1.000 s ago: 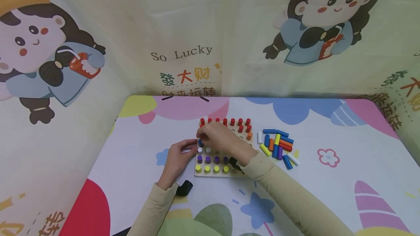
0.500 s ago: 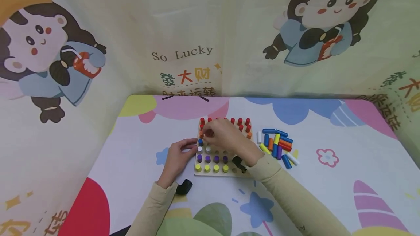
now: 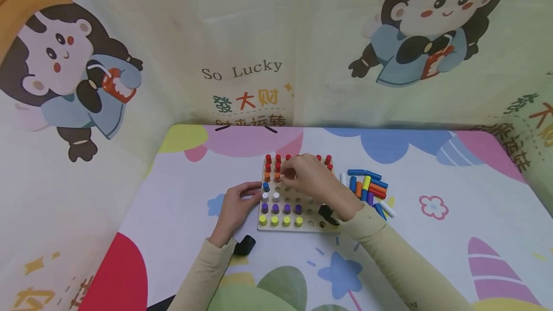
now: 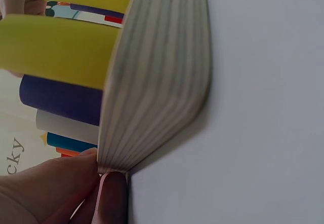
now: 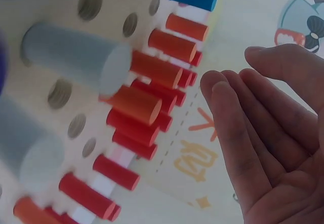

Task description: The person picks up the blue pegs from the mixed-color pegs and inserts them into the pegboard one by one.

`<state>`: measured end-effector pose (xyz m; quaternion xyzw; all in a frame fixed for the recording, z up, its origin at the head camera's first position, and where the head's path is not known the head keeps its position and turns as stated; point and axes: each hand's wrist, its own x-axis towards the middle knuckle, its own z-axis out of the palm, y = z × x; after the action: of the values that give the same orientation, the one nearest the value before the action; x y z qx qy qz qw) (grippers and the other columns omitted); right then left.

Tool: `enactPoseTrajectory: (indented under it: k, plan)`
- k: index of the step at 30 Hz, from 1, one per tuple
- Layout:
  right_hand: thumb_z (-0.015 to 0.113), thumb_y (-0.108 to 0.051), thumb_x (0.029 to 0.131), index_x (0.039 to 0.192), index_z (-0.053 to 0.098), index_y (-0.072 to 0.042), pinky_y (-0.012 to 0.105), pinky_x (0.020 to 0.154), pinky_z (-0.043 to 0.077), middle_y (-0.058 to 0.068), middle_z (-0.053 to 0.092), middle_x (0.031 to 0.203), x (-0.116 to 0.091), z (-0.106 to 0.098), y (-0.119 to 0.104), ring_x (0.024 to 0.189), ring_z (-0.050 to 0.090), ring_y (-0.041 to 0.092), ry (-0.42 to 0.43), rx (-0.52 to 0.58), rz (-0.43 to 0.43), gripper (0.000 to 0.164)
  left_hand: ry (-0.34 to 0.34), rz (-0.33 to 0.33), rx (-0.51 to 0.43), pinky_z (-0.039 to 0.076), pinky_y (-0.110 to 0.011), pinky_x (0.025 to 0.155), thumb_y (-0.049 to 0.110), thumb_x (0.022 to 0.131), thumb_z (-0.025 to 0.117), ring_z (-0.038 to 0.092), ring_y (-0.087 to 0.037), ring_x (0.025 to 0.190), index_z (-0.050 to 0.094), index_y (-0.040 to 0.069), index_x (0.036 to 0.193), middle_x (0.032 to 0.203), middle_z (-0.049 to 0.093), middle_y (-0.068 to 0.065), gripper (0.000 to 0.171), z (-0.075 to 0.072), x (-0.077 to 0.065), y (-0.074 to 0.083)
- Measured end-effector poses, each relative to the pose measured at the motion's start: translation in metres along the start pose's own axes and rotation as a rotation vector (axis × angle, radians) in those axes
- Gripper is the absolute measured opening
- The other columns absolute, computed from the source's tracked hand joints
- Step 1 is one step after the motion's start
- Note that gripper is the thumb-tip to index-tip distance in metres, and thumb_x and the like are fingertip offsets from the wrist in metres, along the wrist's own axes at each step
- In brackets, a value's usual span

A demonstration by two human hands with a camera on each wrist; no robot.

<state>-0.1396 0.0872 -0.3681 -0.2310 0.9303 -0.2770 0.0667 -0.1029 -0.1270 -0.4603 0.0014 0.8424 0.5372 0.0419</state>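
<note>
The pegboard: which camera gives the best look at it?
The head view: most of the pegboard shows, though the right hand covers part of it. The left wrist view shows mainly one striped edge with a few pegs; the right wrist view, just a slanted close-up of pegs and holes.

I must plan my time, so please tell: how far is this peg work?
Done: red pegs line the far side of the board. In hand: the left hand touches its edge; the right hand hovers above, pegless. Remaining: empty holes and loose pegs beside it.
</note>
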Motion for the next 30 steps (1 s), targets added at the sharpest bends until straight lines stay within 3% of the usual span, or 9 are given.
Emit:
enactPoseTrajectory:
  k: [16,30]
  plan:
    - [0.075,-0.016,0.088,0.089,0.076,-0.009,0.027,0.072,0.056,-0.002,0.069,0.080,-0.012,-0.023,0.018,0.075,0.062,0.011,0.031,-0.011,0.008,0.006,-0.001,-0.020,-0.012,0.057,-0.034,0.087,0.015,0.092,0.072,0.069,-0.019,0.102,0.071,0.011,0.120,0.111,0.073,-0.006,0.029,0.000,0.000,0.001]
    - [0.076,-0.016,0.088,0.095,0.074,-0.006,0.031,0.071,0.058,0.002,0.071,0.084,-0.024,-0.039,0.043,0.075,0.064,0.013,0.062,0.010,0.027,0.012,0.002,-0.032,-0.013,0.057,-0.036,0.089,0.014,0.091,0.072,0.069,-0.020,0.102,0.071,0.010,0.120,0.112,0.073,-0.007,0.029,0.001,-0.001,0.002]
